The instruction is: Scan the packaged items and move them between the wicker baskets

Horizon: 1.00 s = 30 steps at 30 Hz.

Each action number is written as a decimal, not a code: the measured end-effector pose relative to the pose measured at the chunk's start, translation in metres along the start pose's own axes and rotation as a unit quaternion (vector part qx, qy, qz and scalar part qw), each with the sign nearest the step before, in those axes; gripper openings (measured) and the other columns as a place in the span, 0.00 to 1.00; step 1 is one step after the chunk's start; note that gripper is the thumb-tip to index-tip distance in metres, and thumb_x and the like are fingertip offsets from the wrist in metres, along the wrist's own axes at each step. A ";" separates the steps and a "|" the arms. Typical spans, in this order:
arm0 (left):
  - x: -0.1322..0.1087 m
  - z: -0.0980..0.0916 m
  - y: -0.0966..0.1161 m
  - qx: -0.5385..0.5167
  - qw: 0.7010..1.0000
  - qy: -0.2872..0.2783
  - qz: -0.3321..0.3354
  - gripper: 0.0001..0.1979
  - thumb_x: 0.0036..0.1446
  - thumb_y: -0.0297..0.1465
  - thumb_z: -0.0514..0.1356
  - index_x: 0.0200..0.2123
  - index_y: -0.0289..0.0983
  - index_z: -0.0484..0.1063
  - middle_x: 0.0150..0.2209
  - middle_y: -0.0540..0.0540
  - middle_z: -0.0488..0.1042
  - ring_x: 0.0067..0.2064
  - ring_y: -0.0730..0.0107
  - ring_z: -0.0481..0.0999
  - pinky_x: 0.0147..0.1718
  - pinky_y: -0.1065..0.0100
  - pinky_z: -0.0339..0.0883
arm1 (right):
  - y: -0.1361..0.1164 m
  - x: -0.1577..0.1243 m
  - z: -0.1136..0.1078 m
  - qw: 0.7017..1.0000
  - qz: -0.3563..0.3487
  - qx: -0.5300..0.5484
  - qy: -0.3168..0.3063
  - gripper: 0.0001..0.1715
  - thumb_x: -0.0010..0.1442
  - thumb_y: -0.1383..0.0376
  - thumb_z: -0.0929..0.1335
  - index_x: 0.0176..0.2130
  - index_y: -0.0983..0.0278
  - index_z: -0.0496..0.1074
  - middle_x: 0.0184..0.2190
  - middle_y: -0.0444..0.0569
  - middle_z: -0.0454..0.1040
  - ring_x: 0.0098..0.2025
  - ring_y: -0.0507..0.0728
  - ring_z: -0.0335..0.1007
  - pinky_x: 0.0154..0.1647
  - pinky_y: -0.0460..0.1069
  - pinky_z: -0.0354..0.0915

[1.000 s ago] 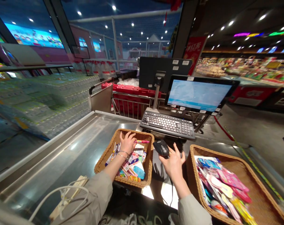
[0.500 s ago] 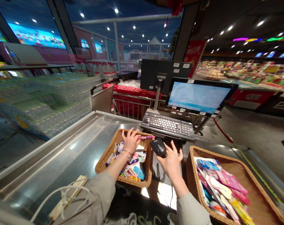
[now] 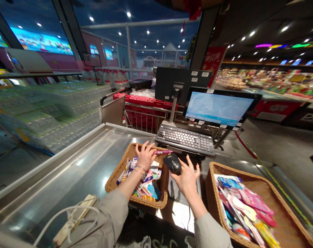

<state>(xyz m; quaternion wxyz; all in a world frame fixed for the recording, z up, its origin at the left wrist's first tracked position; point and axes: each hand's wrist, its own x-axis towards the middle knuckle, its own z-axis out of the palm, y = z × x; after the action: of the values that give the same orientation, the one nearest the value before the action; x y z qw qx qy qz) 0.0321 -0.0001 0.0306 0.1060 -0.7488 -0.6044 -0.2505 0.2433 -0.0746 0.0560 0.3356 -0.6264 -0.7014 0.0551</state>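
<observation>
My left hand (image 3: 146,156) reaches over the left wicker basket (image 3: 110,176), gripping a slim pink pen (image 3: 163,152) that sticks out to the right. Small colourful packets (image 3: 147,182) lie in that basket below my wrist. In my right hand (image 3: 185,175) is a black computer mouse (image 3: 173,163), held between thumb and fingers, with some fingers raised. The pen's tip is close to the mouse's upper edge; whether they touch I cannot tell. A keyboard (image 3: 184,138) lies just beyond both hands.
At the right stands a second wicker basket (image 3: 292,215) with toothbrushes and packets. Behind the keyboard are a lit monitor (image 3: 219,106) and a dark screen's back (image 3: 182,82). A white power strip (image 3: 75,220) with cables lies on the metal counter (image 3: 86,168).
The mouse in my right hand has shifted slightly left. My left hand has moved a little right with the pink pen, bringing it nearer the mouse.
</observation>
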 end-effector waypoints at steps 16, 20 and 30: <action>0.005 0.007 0.001 -0.037 0.993 0.104 0.034 0.07 0.55 0.33 0.65 0.39 0.47 0.77 0.54 0.49 0.76 0.61 0.50 0.65 0.63 0.32 0.35 | 0.005 -0.002 0.005 1.000 -0.013 -0.001 0.025 0.08 0.51 0.62 0.71 0.34 0.56 0.78 0.51 0.45 0.76 0.68 0.67 0.50 0.64 0.71 0.33; 0.006 0.008 0.001 -0.041 0.993 0.105 0.035 0.08 0.55 0.33 0.65 0.39 0.47 0.77 0.54 0.49 0.76 0.61 0.50 0.66 0.63 0.32 0.36 | 0.008 -0.002 0.008 1.000 -0.015 -0.007 0.026 0.10 0.51 0.62 0.71 0.36 0.55 0.78 0.51 0.43 0.76 0.68 0.67 0.50 0.64 0.71 0.33; 0.008 0.007 0.004 -0.045 0.993 0.104 0.037 0.07 0.55 0.32 0.65 0.39 0.47 0.77 0.53 0.49 0.77 0.61 0.50 0.66 0.63 0.32 0.34 | 0.008 -0.003 0.007 0.999 -0.025 -0.016 0.023 0.10 0.52 0.62 0.69 0.36 0.54 0.78 0.52 0.43 0.76 0.68 0.66 0.49 0.64 0.71 0.33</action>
<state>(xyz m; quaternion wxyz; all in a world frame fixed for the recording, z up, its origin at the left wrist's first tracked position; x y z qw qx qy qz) 0.0393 0.0090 0.0297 0.1434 -0.7444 -0.5503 -0.3499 0.2460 -0.0730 0.0451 0.3433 -0.6147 -0.7098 0.0210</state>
